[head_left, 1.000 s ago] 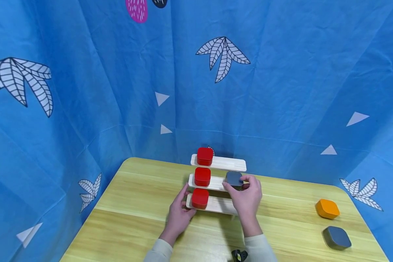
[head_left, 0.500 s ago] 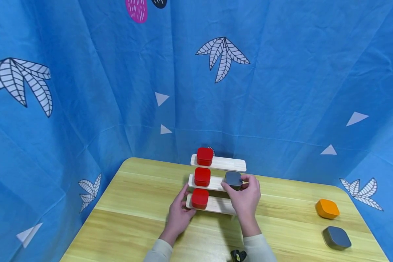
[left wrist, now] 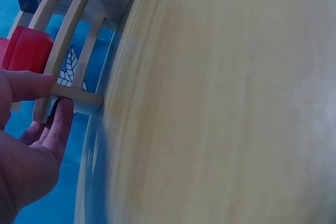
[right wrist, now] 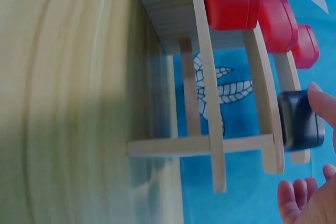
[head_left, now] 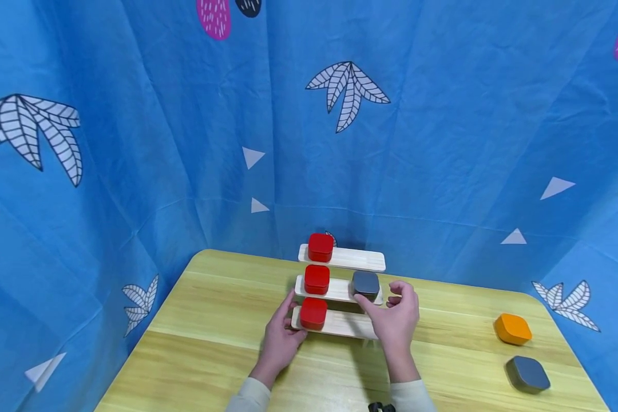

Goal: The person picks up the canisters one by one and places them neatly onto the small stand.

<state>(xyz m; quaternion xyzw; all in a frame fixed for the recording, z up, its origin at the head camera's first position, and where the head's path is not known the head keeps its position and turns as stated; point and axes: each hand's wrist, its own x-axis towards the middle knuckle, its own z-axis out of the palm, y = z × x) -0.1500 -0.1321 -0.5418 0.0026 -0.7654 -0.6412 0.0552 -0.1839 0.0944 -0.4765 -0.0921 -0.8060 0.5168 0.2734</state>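
A three-tier wooden shelf (head_left: 351,322) stands on the table, with one red rounded box (head_left: 313,313) at the left of each tier. My left hand (head_left: 282,336) grips the left end of the lowest tier, thumb above and fingers below, as the left wrist view shows. On the middle tier's right part sits a dark grey rounded box (head_left: 365,284). Beside it my right hand (head_left: 397,315) is spread, the thumb (right wrist: 321,103) at the box's near side and the other fingers off it. Whether the thumb still touches is hard to tell.
At the table's right lie an orange box (head_left: 512,329) and a second dark grey box (head_left: 527,375). A blue patterned curtain (head_left: 340,171) hangs directly behind the table. A small black item (head_left: 381,407) shows at the lower edge by the right sleeve.
The dark grey box slid slightly left along the middle tier with my right fingers around it. Then those fingers spread and drew away to the right. My left hand kept its place.
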